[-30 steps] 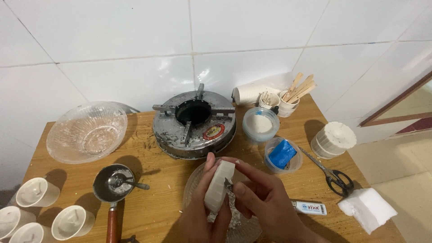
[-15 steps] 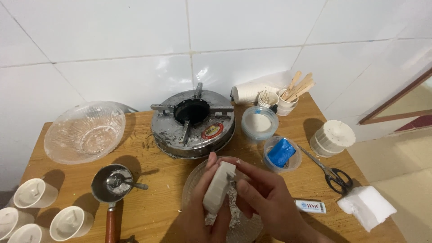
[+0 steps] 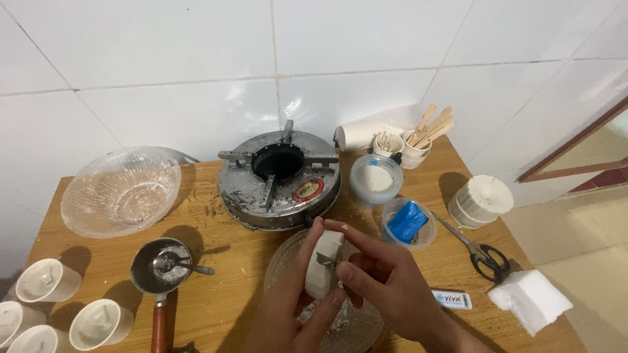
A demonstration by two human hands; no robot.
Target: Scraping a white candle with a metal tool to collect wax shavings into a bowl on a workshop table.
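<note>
My left hand (image 3: 291,307) holds a white waxy block (image 3: 323,265) upright over a clear glass bowl (image 3: 282,258) near the table's front edge. My right hand (image 3: 383,281) presses a small metal blade (image 3: 326,261) against the block's side. White shavings (image 3: 340,320) lie in the bowl below the hands. The far rim of the bowl shows; the rest is hidden by my hands.
A round metal stove (image 3: 280,180) stands behind the bowl. A large glass bowl (image 3: 121,191) sits at the left, a small pan with a spoon (image 3: 161,267) and several white cups (image 3: 47,281) at the front left. At the right: tubs (image 3: 374,180), blue-filled container (image 3: 409,222), scissors (image 3: 484,255), lighter (image 3: 453,300), tissue (image 3: 530,299).
My hands and the block have stayed over the bowl. The fingers of my right hand have shifted slightly along the block's side.
</note>
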